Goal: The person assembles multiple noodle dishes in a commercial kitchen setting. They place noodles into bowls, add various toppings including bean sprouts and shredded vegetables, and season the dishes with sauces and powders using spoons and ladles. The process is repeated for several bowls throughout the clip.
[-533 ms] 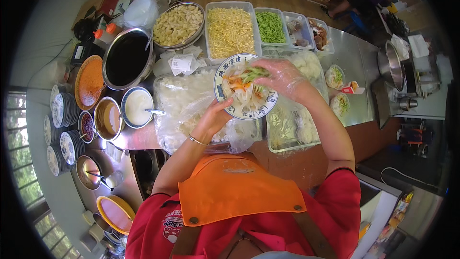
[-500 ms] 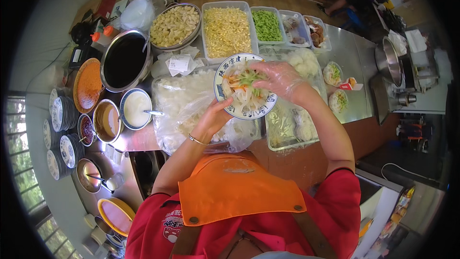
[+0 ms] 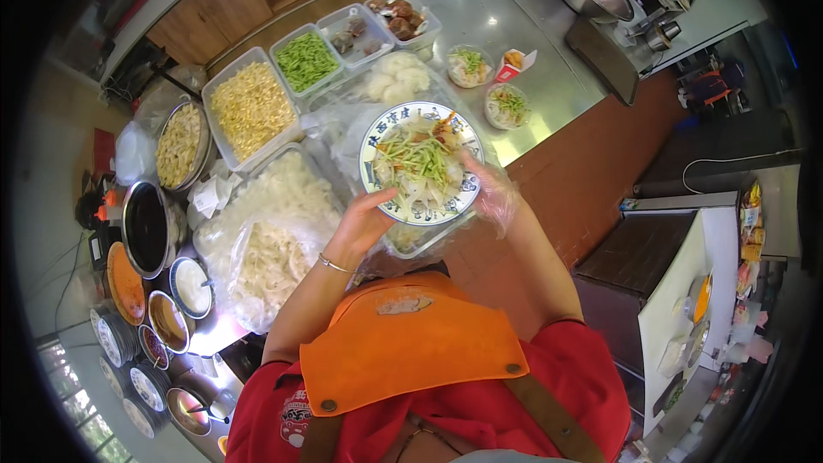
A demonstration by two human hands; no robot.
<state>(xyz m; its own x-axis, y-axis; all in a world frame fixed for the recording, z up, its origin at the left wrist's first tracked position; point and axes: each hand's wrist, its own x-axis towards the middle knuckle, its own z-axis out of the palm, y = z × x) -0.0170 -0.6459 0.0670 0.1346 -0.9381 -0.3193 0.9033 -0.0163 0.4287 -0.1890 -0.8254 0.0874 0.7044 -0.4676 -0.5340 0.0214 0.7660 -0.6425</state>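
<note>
Both hands hold a white plate [image 3: 369,159] with a blue-patterned rim in front of me. On it lie wide pale noodles with green cucumber shreds [image 3: 420,159] and some orange-red bits at the edge. My left hand [image 3: 367,216] is bare, its thumb over the plate's lower-left rim and its other fingers hidden underneath. In a clear plastic glove, my right hand [image 3: 490,190] grips the right rim. Below and behind the plate are plastic-covered trays, one heaped with pale noodles [image 3: 274,253].
Tubs of yellowish cubes [image 3: 253,107], green shreds [image 3: 306,62] and brown pieces [image 3: 401,19] line the far side. Two filled bowls [image 3: 507,106] and a small red box [image 3: 513,65] stand right on the steel counter [image 3: 549,43]. Sauce bowls [image 3: 190,286] and stacked plates [image 3: 116,339] are left.
My view and body have turned right, the plate with them. My right hand has moved from above the food to the plate's right rim. The green shreds now lie spread across the noodles.
</note>
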